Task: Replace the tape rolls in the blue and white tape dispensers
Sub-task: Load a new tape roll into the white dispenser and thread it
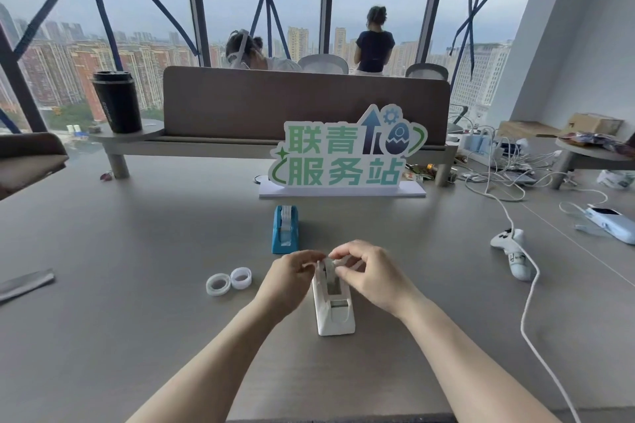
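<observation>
Head view, L to R, past tense. Far left of the grip: grey strip (25,283) lay flat at desk (137,336) edge; black lidded cup (117,101) stood upright on a raised shelf, well beyond and left of both hands. Just left of the left hand: two loose tape rolls (228,281), side by side, touching or nearly so, flat on the desk w/ hollow cores up. Beyond the grip, slightly left: blue dispenser (285,229), upright, roll seated in it, apart from the hands. Behind that: sign w/ green characters (343,154) on a white base.

At centre: left hand (292,280) curled against the left side of the white dispenser (335,306), fingertips pinched at the roll (329,266) sitting at the dispenser's far end. Right hand (366,271) closed over the same spot from the right, thumb and forefinger pinching the roll's top edge. Both grips shut on that roll; whether fully seated in the cradle or partly lifted, couldn't tell, fingers hid the hub. Dispenser's near end, w/ cutter, pointed toward the wearer, directly below the grip, resting flat on the desk between the forearms.

Right of the grip: white cable (529,302) ran down the desk past the right forearm. White game controller (512,251) lay well right of the right hand, cable crossing it. Farther right: pale blue device (611,225), then tangled cords and a power strip (481,146) beyond.
</observation>
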The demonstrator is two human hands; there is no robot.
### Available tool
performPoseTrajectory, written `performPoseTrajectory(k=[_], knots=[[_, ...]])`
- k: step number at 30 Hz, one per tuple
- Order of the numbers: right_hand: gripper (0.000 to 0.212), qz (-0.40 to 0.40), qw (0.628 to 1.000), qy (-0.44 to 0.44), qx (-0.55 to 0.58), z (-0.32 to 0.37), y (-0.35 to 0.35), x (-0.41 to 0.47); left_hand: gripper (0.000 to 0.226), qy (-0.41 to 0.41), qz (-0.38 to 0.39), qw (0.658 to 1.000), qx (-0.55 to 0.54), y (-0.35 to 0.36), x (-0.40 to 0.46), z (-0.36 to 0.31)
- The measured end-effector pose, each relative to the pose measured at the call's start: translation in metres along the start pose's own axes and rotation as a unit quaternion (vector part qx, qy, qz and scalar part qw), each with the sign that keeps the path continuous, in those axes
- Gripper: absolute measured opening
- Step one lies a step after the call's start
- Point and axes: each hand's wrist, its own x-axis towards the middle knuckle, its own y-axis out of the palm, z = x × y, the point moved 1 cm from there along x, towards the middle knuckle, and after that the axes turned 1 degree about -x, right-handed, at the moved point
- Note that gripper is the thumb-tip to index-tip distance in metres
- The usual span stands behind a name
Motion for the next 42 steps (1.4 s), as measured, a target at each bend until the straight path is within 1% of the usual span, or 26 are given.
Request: performPoseTrajectory(k=[2, 5, 10, 13, 22, 28, 33, 37, 42], knots=[[0.029, 0.03, 0.998, -0.033, -0.046, -0.002, 0.001, -0.003, 0.038, -0.003, 0.001, 1.0, 0.002, 0.001, 0.002, 0.001], [0.042, 0.02, 0.992, -0.049, -0.113, -0.002, 0.004, -0.003, 0.042, -0.007, 0.01, 1.0, -0.01, 0.0, 0.002, 0.001], [0.035, -0.015, 0.982, -0.088, -0.165, 0.0, 0.005, -0.001, 0.046, -0.01, 0.019, 1.0, -0.017, -0.002, 0.002, 0.001], [0.033, -0.017, 0.981, -0.093, -0.169, 0.0, 0.004, 0.001, 0.05, -0.012, 0.008, 0.999, -0.053, -0.003, 0.0, 0.004], [0.016, -0.052, 0.973, -0.118, -0.191, 0.005, 0.004, 0.006, 0.045, -0.003, 0.017, 0.997, -0.073, -0.003, -0.003, 0.0], [0.018, -0.05, 0.983, -0.099, -0.149, -0.001, 0.003, -0.001, 0.048, 0.001, 0.025, 0.999, -0.023, -0.002, 0.0, 0.006], [0.028, -0.025, 0.98, -0.094, -0.172, 0.001, 0.001, -0.004, 0.05, -0.004, 0.037, 0.999, -0.009, -0.001, 0.004, 0.005], [0.036, -0.011, 0.971, -0.098, -0.218, 0.006, 0.0, 0.0, 0.053, -0.007, 0.03, 0.999, -0.031, -0.001, 0.002, 0.006], [0.03, -0.035, 0.974, -0.104, -0.199, 0.005, 0.002, -0.001, 0.053, 0.002, 0.025, 0.998, -0.062, -0.001, 0.0, 0.01]])
